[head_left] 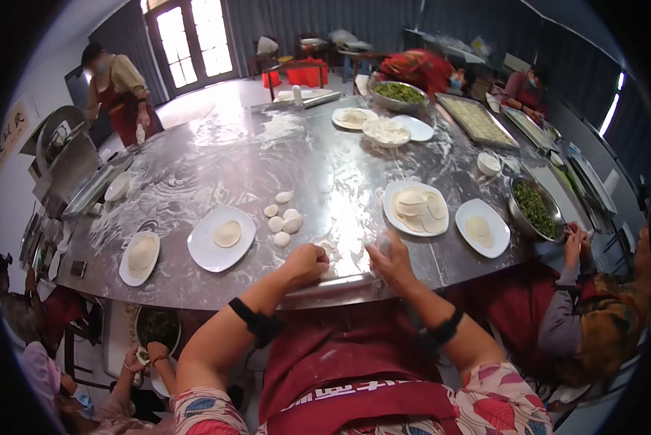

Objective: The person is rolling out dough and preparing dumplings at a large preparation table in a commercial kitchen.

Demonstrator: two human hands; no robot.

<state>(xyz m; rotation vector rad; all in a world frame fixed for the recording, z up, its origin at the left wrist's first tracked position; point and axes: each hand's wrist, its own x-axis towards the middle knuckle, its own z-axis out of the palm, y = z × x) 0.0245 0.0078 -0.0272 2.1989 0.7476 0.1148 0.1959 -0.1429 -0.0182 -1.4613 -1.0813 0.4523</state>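
My left hand (307, 264) is curled into a fist near the front edge of the steel table (318, 174). My right hand (390, 259) is also closed, a little apart from it at about the same height. Whatever either hand grips is hidden or too blurred to name. Several small dough balls (291, 221) lie just beyond my left hand. To their left, a white plate (202, 250) carries a round dough wrapper (227, 233). Beyond my right hand, another plate (416, 230) holds several stacked wrappers (412, 201).
Smaller plates with wrappers stand at left (127, 275) and right (501, 246). A steel bowl of chopped greens (534, 206) is beside a co-worker's hands (573, 246). Farther back are a flour bowl (387, 133), a tray of dumplings (478, 122) and a standing person (118, 94).
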